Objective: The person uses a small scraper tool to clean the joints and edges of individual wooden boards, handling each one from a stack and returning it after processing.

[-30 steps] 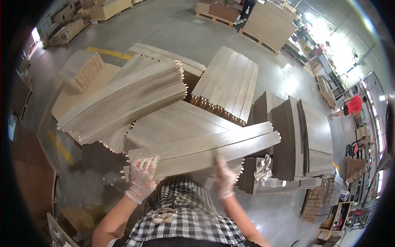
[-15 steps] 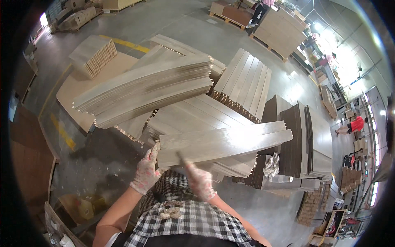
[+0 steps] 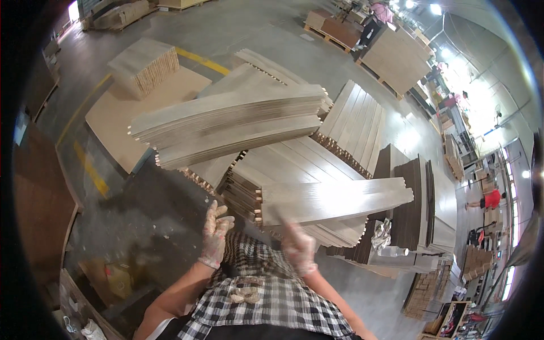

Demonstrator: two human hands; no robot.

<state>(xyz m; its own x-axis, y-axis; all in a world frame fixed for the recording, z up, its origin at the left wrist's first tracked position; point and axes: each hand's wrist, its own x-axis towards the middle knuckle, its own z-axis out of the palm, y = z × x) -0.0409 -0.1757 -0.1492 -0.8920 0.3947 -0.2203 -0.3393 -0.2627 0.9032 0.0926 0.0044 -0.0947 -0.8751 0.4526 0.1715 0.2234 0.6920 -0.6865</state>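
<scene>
My left hand (image 3: 215,233), in a patterned work glove, is held up with its fingers apart and nothing in them. It is left of the near boards' ends, apart from them. My right hand (image 3: 299,246), gloved and smeared by motion, is closed at the front edge of the top grey wood-grain board (image 3: 334,198). From its fingers a dark, slim tool (image 3: 277,214) points toward the board; its kind is too blurred to tell. The top board lies across a stack of similar boards (image 3: 294,158), whose left ends show a row of pale notches.
A tall fanned pile of boards (image 3: 226,124) lies behind, with another stack (image 3: 357,124) to its right. Dark upright panels (image 3: 411,192) and a clear bottle (image 3: 392,251) are on the right. A brown panel (image 3: 42,209) stands left. Other people work far off, one in red (image 3: 492,199).
My left hand has come away from the top board's left end. The boards now sit farther right in view. My right hand stays by the board's front edge, still blurred.
</scene>
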